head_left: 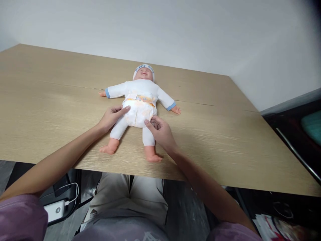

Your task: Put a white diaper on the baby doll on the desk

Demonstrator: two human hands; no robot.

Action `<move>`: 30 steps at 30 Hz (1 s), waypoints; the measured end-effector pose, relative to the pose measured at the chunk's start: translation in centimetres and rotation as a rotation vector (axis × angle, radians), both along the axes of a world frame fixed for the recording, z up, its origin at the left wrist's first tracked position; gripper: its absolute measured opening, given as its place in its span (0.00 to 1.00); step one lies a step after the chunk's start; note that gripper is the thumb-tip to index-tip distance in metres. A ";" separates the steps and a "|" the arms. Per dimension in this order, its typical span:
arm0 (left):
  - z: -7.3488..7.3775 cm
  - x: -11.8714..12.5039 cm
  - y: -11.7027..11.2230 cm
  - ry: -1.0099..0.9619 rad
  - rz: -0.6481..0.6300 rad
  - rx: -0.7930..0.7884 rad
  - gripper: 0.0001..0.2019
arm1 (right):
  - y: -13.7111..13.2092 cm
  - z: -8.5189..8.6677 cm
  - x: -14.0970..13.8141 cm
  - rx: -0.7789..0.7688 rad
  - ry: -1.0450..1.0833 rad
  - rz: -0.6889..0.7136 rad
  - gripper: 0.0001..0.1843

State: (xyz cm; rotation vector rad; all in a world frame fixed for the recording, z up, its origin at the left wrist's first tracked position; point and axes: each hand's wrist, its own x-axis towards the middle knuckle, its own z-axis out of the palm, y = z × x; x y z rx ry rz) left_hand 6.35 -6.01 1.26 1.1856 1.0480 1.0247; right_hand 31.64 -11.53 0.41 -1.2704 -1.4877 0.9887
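A baby doll in white clothes and a white cap lies on its back on the wooden table, feet toward me. It wears a white diaper with a coloured waistband. My left hand rests against the diaper's left side, fingers stretched along it. My right hand touches the diaper's lower right edge by the doll's thigh, its fingers curled in a pinch.
The table runs to a white wall behind. Dark furniture with a teal object stands at the right. Under the front edge are my lap, a white power bank with a cable, and papers on the floor.
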 end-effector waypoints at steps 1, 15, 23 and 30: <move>0.1 0.1 -0.2 0.019 0.006 0.006 0.26 | 0.0 0.1 0.0 -0.001 0.003 -0.006 0.29; 0.6 0.3 -0.2 -0.086 -0.086 -0.154 0.25 | 1.1 -0.7 0.6 -0.105 0.147 -0.007 0.28; 1.1 0.4 -0.8 0.016 -0.065 -0.077 0.28 | 0.9 -0.9 0.6 -0.051 0.115 0.001 0.28; 0.6 0.3 -0.3 -0.014 -0.090 -0.108 0.28 | 1.1 -1.5 0.3 0.022 -0.006 -0.023 0.23</move>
